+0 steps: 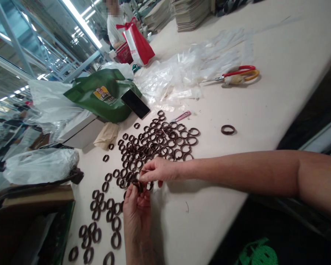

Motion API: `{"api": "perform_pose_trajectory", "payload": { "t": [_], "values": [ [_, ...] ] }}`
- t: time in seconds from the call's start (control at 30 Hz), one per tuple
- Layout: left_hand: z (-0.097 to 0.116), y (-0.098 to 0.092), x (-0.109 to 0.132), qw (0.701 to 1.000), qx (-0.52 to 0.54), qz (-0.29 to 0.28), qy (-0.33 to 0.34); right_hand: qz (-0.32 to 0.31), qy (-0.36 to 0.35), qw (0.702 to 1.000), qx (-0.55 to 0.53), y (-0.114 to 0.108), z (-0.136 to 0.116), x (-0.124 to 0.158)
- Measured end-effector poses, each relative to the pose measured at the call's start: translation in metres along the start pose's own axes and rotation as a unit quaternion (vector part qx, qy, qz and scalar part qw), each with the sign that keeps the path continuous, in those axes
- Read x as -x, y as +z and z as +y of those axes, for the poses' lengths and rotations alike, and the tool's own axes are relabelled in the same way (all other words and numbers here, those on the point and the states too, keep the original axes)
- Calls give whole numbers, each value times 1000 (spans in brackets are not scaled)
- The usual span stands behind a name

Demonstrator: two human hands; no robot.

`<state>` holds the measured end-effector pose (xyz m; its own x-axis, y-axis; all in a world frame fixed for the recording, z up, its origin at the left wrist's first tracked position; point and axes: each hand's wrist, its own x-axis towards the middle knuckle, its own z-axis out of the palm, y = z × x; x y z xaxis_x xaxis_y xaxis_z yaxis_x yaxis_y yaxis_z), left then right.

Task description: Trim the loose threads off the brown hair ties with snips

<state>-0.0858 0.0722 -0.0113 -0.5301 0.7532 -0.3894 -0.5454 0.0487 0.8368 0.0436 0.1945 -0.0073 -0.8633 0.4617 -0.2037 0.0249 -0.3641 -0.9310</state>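
Dark brown rings (157, 136) lie in a loose pile on the pale table, with more spread toward the near left. My left hand (138, 202) comes up from the bottom edge and is closed on a dark brown ring (138, 186), held between thumb and fingers. Reaching in from the right, my right hand (160, 171) has its fingertips pinched together just above that ring. What sits in the right fingertips, if anything, is too small to make out. One single ring (227, 129) lies apart on the right.
Scissors (238, 75) with red and yellow handles lie beyond the rings, beside clear plastic bags (182, 73). A pink-handled tool (182, 116), a phone (135, 103) and a green bag (107, 94) border the pile. An open box (38, 197) stands at left; a person (114, 29) is behind.
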Motion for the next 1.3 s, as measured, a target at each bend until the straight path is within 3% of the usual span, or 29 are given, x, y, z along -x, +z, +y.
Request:
{"api": "perform_pose_trajectory", "payload": {
  "t": [0.13,0.3,0.47,0.6,0.77,0.93,1.13,1.2,1.3],
  "values": [
    [-2,0,-1,1000,-13,10,14,-25,-24,999,-6,0,2,1],
    [-7,2,0,990,-111,8,91,-3,-33,999,12,0,0,3],
    [-7,6,7,950,-260,-28,169,-6,-42,994,98,-3,-9,6],
    [-7,5,8,945,-274,-35,176,-36,-53,979,194,-7,-13,5],
    [-7,2,4,970,-188,-50,149,10,-156,931,330,-5,-10,5],
    [-11,6,6,975,-167,-55,140,87,-220,868,436,-9,-3,3],
    [5,9,15,969,-193,-71,135,168,-247,793,532,-25,-8,-1],
    [21,-5,17,965,-197,-23,169,183,-248,772,556,-30,-9,-2],
    [46,-46,21,938,-202,111,259,188,-265,754,571,-32,-9,-2]
  ]
}}
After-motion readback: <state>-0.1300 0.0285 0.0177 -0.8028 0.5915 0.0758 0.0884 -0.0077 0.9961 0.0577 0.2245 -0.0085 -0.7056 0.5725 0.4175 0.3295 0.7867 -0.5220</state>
